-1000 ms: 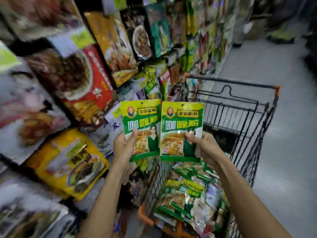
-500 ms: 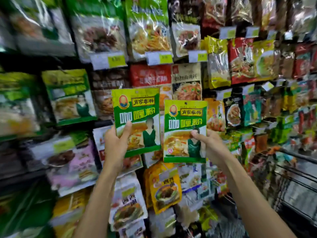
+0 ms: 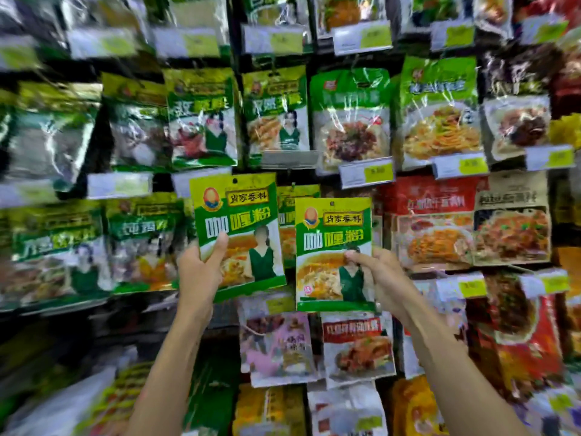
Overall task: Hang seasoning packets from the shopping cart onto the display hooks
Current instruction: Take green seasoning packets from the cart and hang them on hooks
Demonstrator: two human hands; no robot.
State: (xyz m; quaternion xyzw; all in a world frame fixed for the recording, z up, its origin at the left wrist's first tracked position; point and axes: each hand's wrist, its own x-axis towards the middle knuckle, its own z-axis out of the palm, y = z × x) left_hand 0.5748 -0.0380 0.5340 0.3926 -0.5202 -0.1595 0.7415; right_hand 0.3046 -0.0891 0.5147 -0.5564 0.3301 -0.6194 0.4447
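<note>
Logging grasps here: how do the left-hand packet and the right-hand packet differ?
The left-hand packet sits higher and tilts; the right-hand packet is lower and squarer. The left hand grips its packet's lower left edge; the right hand pinches its packet's right side. Both share the same green-and-yellow print.
</note>
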